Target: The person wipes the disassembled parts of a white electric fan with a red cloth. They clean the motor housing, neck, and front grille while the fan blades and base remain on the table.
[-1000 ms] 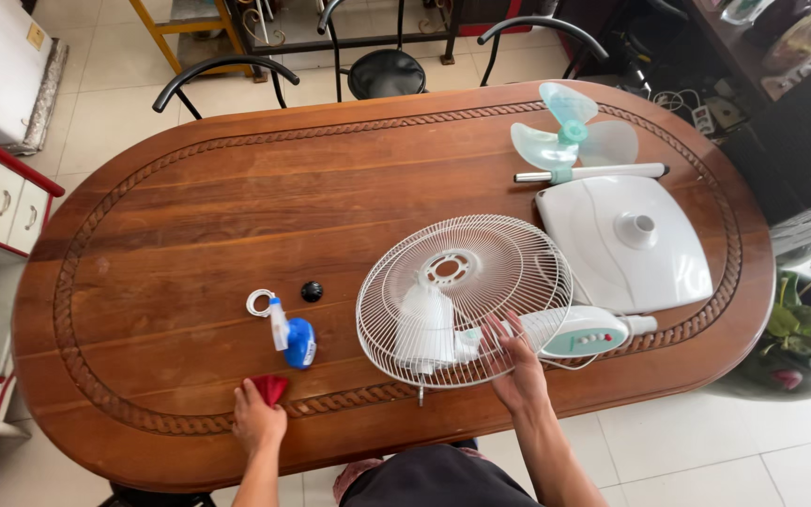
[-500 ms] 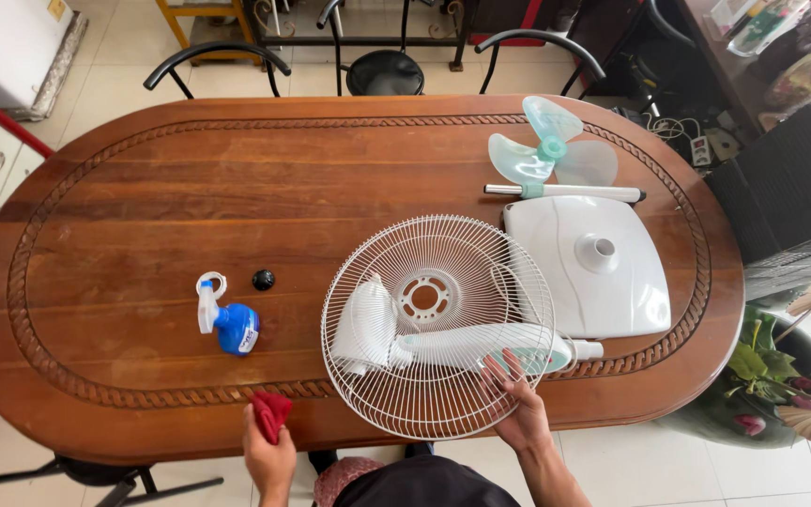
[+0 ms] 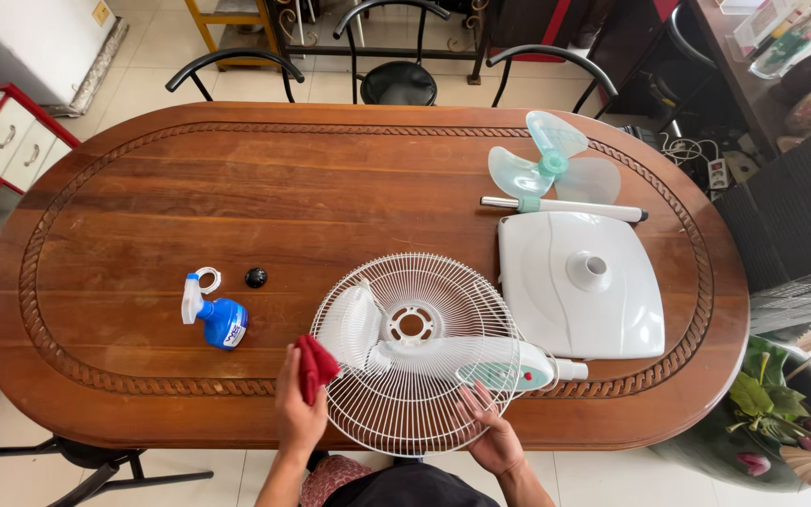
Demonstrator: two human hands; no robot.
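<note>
A white wire fan grille (image 3: 412, 352) lies flat on the oval wooden table (image 3: 237, 188), on top of the white fan motor body with its pale green control neck (image 3: 509, 366). My right hand (image 3: 490, 434) grips the grille's near rim. My left hand (image 3: 300, 408) holds a red cloth (image 3: 314, 364) at the grille's left edge.
A blue spray bottle (image 3: 213, 317), a white ring (image 3: 207, 278) and a small black knob (image 3: 256, 277) lie at the left. The white fan base (image 3: 579, 286), a white pole (image 3: 565, 207) and pale green blades (image 3: 551, 164) lie at the right. Black chairs (image 3: 396, 70) stand behind; a plant (image 3: 781, 404) is at right.
My left hand has brought the red cloth up from the table's near edge to the grille's left rim. The grille and my right hand have shifted slightly toward me.
</note>
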